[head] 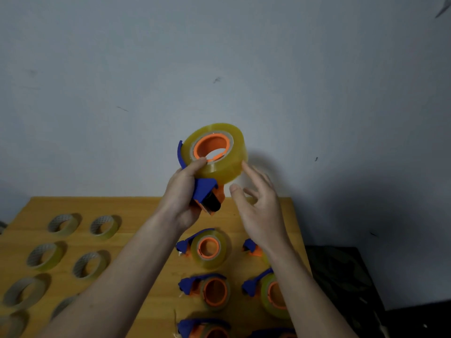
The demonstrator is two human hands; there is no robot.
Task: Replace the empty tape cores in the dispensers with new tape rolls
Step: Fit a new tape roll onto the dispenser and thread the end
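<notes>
My left hand point(182, 194) grips a blue and orange tape dispenser point(204, 191), held up in front of the wall. A full yellowish tape roll point(219, 164) sits on the dispenser's orange hub. My left thumb presses on the roll's face. My right hand point(256, 206) is beside the roll with fingers apart; its index fingertip touches the roll's right side. Several empty cardboard tape cores point(62, 223) lie on the left of the wooden table point(136, 211).
Several more blue and orange dispensers point(207, 247) with rolls on them lie in two columns on the right half of the table, partly hidden by my forearms. A dark surface point(341, 276) lies beyond the table's right edge. A grey wall stands behind.
</notes>
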